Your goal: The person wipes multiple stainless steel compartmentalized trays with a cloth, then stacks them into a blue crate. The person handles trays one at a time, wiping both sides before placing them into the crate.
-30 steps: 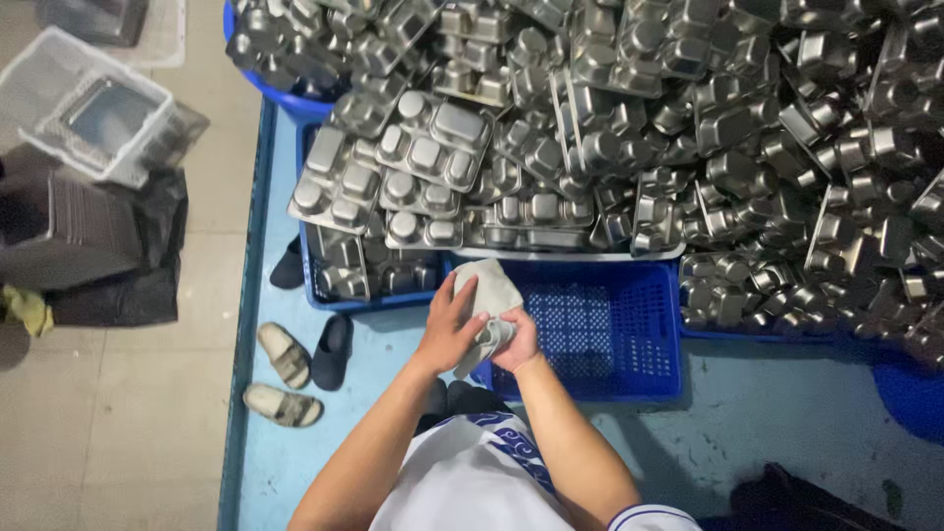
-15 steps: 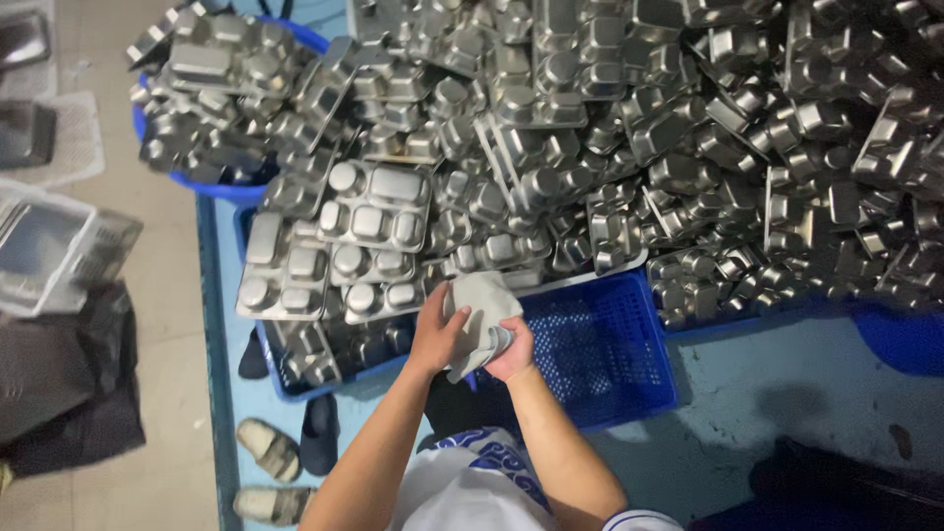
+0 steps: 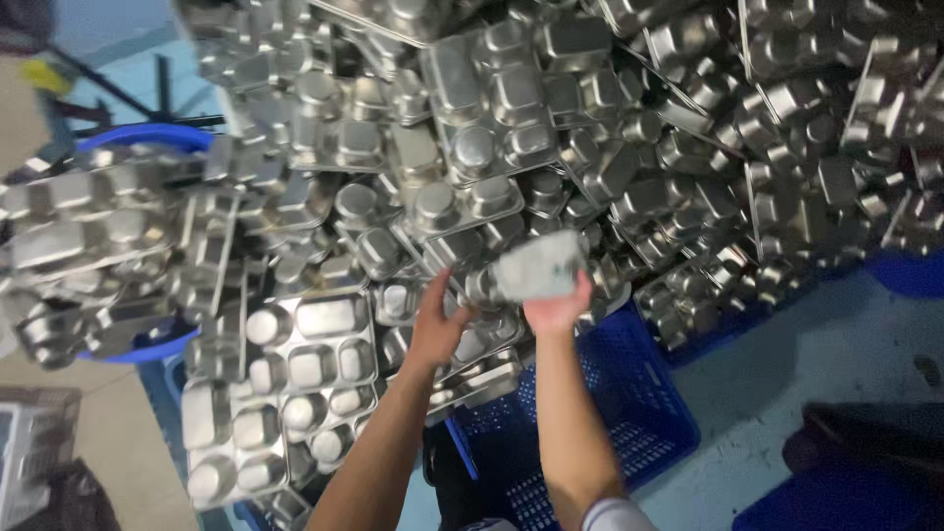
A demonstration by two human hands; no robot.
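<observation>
A huge heap of stainless-steel compartment trays (image 3: 551,147) fills the upper part of the view. My right hand (image 3: 558,307) is raised toward the heap and holds a grey-white cloth (image 3: 537,265) against it. My left hand (image 3: 437,324) reaches beside it with fingers spread and touches the edge of a tray (image 3: 462,211) in the pile. Upside-down trays (image 3: 295,374) lie stacked at the lower left, their bumps facing up.
A blue perforated plastic crate (image 3: 629,413) sits under my arms on a blue floor (image 3: 816,364). A blue tub (image 3: 147,138) holds more trays at the left. A dark object (image 3: 865,442) lies at the lower right.
Both hands rose from over the blue crate up to the tray heap. The cloth went with my right hand, and the view tilted upward and closer.
</observation>
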